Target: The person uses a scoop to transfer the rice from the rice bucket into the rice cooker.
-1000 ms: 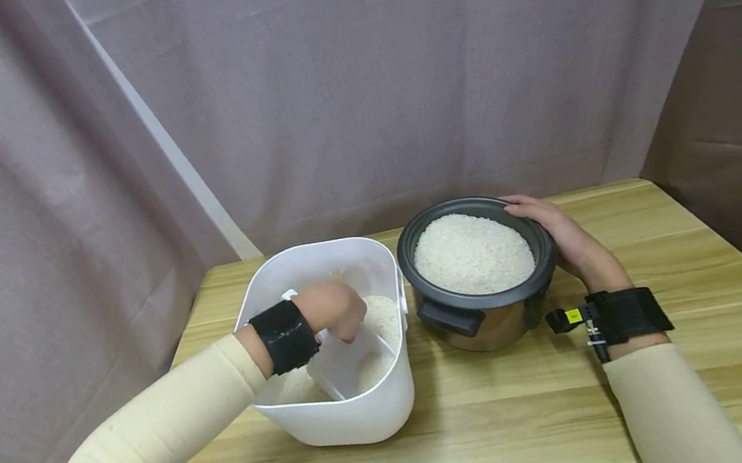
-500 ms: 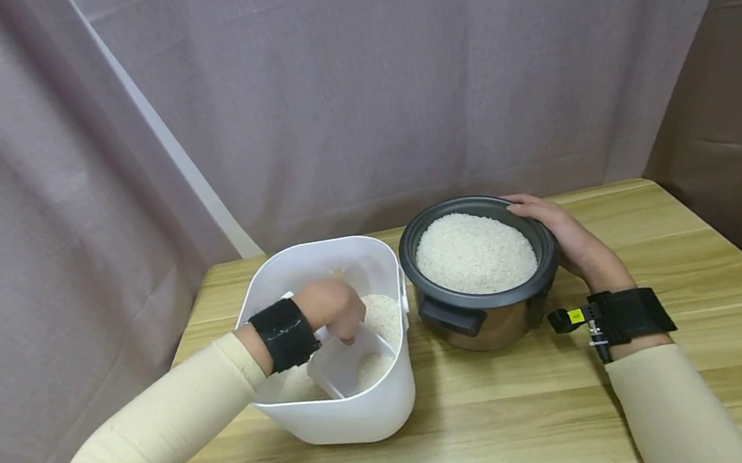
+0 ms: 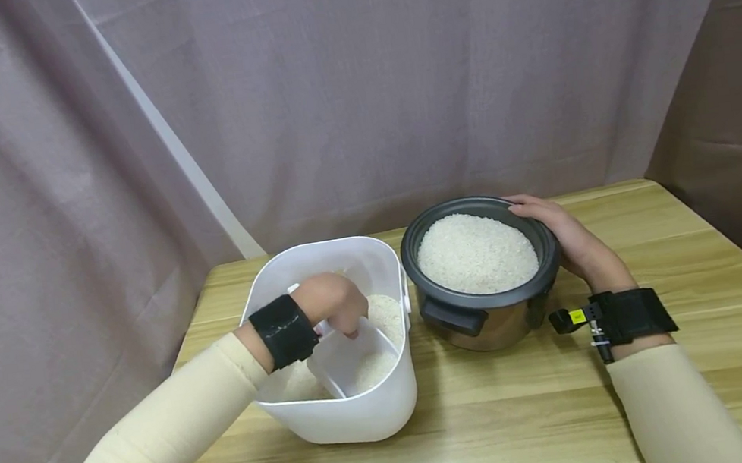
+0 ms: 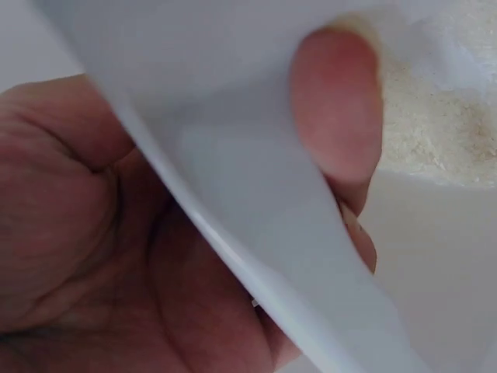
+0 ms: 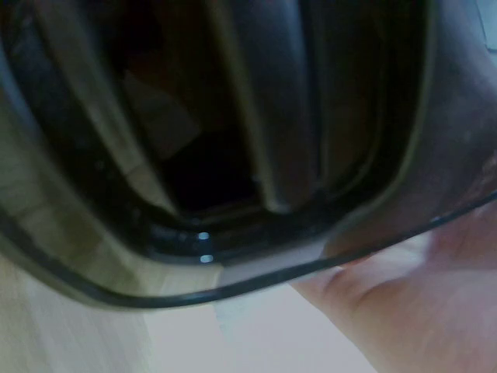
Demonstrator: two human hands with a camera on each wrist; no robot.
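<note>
Toward the back left of the worktop (image 3: 502,415) I see the white bin (image 3: 357,415), and my left hand (image 3: 333,304) is down inside it, fingers curled round the handle of a white scoop (image 3: 351,360). The scoop lies tilted in the rice (image 3: 383,314) that covers the bin's floor, its open mouth toward the near wall of the bin. In the left wrist view the scoop's white plastic (image 4: 256,202) crosses the palm and one fingertip presses on its upper face, with grains of rice behind it. Just beside the bin, to its right and nearly touching, stands the rice cooker pot (image 3: 487,317), filled close to the rim with white rice. My right hand (image 3: 560,237) rests against the pot's far right side, fingers wrapped loosely along the dark rim. The right wrist view is blurred; I can make out only the dark rim (image 5: 233,280) and part of the palm against it.
</note>
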